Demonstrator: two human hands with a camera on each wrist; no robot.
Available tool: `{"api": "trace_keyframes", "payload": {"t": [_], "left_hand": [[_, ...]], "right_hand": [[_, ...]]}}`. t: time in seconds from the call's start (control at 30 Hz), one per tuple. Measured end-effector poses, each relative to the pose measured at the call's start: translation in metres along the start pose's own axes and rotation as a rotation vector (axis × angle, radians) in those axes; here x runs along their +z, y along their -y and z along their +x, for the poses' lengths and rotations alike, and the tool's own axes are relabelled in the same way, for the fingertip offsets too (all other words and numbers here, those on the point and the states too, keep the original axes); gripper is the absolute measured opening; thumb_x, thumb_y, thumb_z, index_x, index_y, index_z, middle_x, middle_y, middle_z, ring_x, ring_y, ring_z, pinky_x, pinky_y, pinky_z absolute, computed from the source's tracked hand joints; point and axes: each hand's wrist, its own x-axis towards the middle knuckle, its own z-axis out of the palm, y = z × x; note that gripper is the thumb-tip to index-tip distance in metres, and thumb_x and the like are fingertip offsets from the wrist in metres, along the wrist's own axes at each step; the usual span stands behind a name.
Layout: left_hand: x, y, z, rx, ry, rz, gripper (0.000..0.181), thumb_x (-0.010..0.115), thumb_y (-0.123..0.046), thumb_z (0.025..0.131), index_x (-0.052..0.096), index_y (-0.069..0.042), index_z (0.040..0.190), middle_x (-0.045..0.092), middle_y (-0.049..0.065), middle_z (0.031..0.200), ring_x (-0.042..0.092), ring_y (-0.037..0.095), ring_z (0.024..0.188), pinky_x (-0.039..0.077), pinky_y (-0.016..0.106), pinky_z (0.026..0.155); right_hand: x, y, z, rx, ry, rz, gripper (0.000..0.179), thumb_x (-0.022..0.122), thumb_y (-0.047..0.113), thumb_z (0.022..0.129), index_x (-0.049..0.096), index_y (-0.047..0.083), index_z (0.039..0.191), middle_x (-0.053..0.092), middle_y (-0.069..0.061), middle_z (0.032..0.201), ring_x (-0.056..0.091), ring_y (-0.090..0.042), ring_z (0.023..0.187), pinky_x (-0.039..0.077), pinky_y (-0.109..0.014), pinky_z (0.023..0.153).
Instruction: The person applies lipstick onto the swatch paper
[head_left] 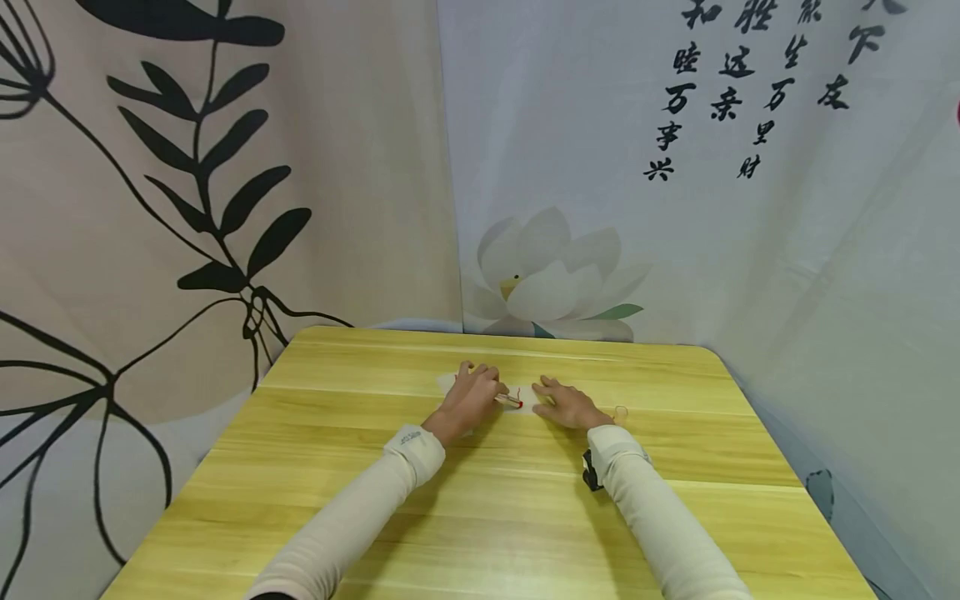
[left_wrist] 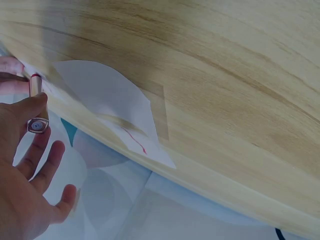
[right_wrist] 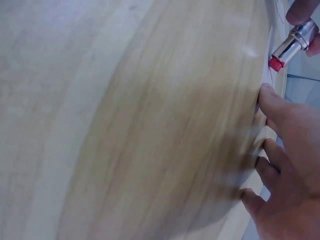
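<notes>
1. We see the left hand (head_left: 470, 398) holding a lipstick (head_left: 510, 401), its thumb and fingers pinching the tube; the grip is narrow, while the outer fingers stand away from it.
2. The lipstick is tilted over the white paper (head_left: 529, 402), between the two hands, with its red tip pointing toward the right hand (head_left: 572, 407). From these views we cannot tell whether the tip touches the paper.
3. We find the right hand holding nothing: its fingers are spread, and the thumb and fingertips reach down at the paper's right end, near the lipstick's tip.
4. The paper lies toward the far side of the table (head_left: 465, 517), partly hidden under the left hand. In the left wrist view, part of it bows up from the wood.
5. We make out a red line (head_left: 518, 393) on the paper right by the tip, and a second red stroke (left_wrist: 135, 141) farther along, past the left hand.
6. Near the right wrist we see a thin pale loop (head_left: 621, 412); it is too small for us to say what it is.
7. Both arms wear white sleeves (head_left: 660, 517). Behind the table we see hanging cloth (head_left: 375, 167) printed with dark leaves (head_left: 279, 242), a pale flower (head_left: 551, 287) and black writing (head_left: 726, 104).
</notes>
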Motion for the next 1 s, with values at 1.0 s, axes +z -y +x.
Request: {"api": "trace_keyframes", "payload": {"t": [1.0], "left_hand": [[-0.024, 0.018, -0.005, -0.023, -0.11, -0.046, 0.025, 0.085, -0.026, 0.089, 0.081, -0.025, 0.114, 0.069, -0.003, 0.109, 0.065, 0.02, 0.104, 0.043, 0.054, 0.104]], "right_hand": [[-0.002, 0.002, -0.004, -0.011, 0.006, -0.001, 0.058, 0.053, 0.031, 0.11, 0.039, 0.005, 0.16, 0.023, -0.022, 0.168, 0.029, -0.052, 0.149, 0.029, -0.071, 0.113]]}}
